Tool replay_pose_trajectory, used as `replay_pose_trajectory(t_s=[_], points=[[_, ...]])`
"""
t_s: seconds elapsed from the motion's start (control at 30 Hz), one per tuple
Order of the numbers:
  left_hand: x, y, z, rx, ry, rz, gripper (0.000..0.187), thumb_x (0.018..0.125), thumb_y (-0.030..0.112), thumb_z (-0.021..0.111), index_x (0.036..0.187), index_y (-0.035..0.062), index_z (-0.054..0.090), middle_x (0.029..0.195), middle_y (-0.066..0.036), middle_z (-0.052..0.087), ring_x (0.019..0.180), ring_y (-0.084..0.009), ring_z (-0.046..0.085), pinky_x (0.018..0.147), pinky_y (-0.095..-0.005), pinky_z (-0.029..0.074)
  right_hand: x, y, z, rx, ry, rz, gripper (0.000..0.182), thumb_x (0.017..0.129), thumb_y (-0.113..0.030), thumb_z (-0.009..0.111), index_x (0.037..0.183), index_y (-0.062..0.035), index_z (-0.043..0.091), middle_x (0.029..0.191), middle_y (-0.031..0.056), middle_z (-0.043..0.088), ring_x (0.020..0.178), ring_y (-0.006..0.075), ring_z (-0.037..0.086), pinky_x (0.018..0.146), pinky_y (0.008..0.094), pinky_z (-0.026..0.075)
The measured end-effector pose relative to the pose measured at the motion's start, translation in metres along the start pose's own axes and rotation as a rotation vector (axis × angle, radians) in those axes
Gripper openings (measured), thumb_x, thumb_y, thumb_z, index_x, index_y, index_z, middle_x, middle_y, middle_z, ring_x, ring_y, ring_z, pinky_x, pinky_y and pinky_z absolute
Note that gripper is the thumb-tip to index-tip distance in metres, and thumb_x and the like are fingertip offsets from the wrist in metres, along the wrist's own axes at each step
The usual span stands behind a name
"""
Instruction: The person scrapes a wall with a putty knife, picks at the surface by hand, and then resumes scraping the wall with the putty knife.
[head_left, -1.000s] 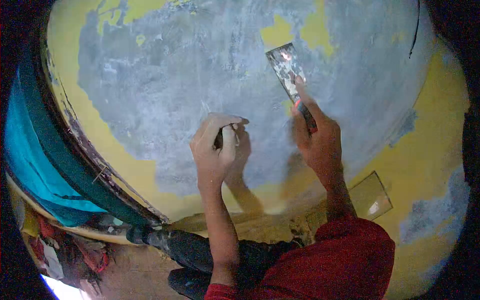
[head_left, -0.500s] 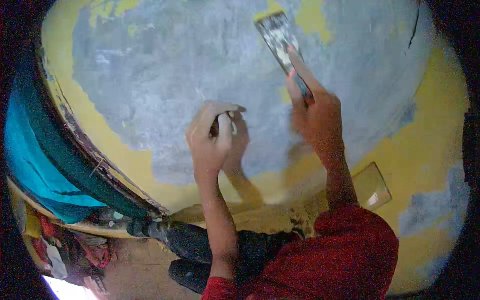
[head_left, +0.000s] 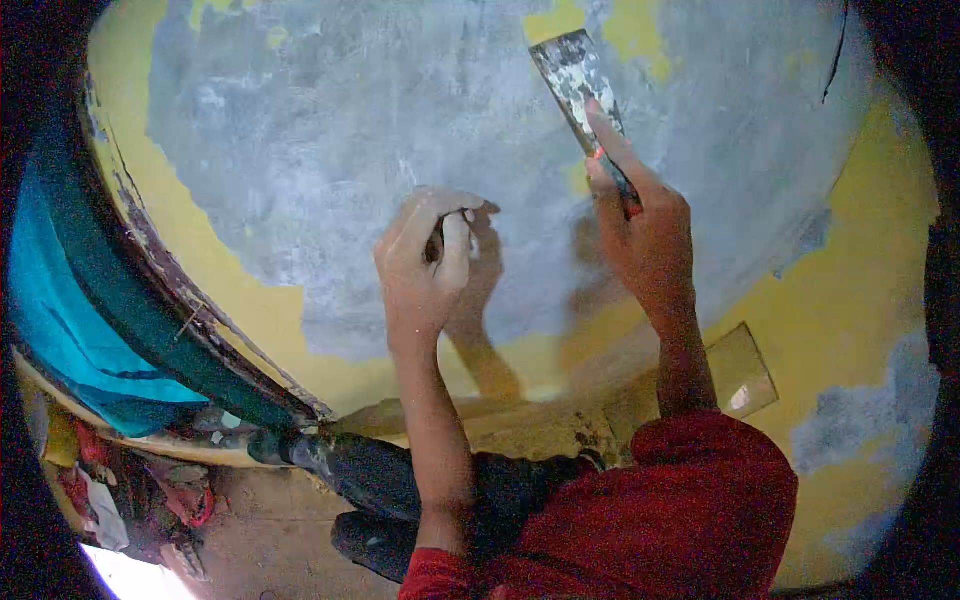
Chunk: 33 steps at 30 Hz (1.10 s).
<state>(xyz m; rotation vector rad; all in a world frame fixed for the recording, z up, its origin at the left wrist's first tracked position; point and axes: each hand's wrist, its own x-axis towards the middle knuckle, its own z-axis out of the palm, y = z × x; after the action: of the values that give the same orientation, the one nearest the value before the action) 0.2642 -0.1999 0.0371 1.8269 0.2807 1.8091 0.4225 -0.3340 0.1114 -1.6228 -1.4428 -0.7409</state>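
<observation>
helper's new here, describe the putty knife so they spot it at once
Find the large grey patch on the yellow wall. Toward its upper right, the right hand holds the putty knife. Its flat, pale-smeared metal blade and reddish handle marks set it apart from the grey surface behind.

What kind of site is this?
Probably a room being repainted or replastered: grey filler patched over a yellow wall, and a smeared putty knife in the right hand.

The blade of the scraper (head_left: 570,75) looks like metal, glossy but spotted, and the wall (head_left: 330,150) is matt, with rough, patchy coating.
</observation>
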Motion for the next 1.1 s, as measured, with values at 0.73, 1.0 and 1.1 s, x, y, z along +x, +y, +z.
replay_pose_trajectory(t_s=[0.73, 1.0, 1.1], points=[[-0.001, 0.013, 0.007, 0.032, -0.044, 0.059, 0.02, 0.089, -0.004, 0.055, 0.092, 0.0046, 0.073, 0.084, -0.009, 0.069, 0.071, -0.0187, 0.067, 0.065, -0.0311, 0.052, -0.025, 0.005, -0.004, 0.016, -0.062, 0.084, 0.039, 0.103, -0.019, 0.062, 0.142, -0.016, 0.062, 0.1, 0.0193, 0.074, 0.075, 0.0306, 0.073, 0.066, 0.0403, 0.056], [-0.003, 0.008, 0.011, 0.004, -0.033, 0.044, 0.021, 0.088, -0.003, 0.055, 0.093, 0.0058, 0.074, 0.083, -0.009, 0.069, 0.073, -0.019, 0.067, 0.066, -0.0316, 0.052, -0.016, 0.004, 0.002, 0.025, -0.017, 0.095, 0.044, 0.105, -0.013, 0.06, 0.149, -0.017, 0.057, 0.083, 0.0055, 0.064, 0.061, 0.0073, 0.036, 0.054, 0.0259, 0.038], [0.001, 0.006, 0.008, 0.054, -0.017, 0.092, 0.02, 0.088, -0.004, 0.056, 0.093, 0.0053, 0.073, 0.083, -0.008, 0.069, 0.073, -0.0189, 0.067, 0.066, -0.0318, 0.052, -0.028, 0.004, -0.001, 0.122, -0.081, 0.098, 0.032, 0.103, -0.018, 0.062, 0.135, -0.014, 0.065, 0.09, 0.0196, 0.071, 0.072, 0.036, 0.069, 0.064, 0.0443, 0.054]])
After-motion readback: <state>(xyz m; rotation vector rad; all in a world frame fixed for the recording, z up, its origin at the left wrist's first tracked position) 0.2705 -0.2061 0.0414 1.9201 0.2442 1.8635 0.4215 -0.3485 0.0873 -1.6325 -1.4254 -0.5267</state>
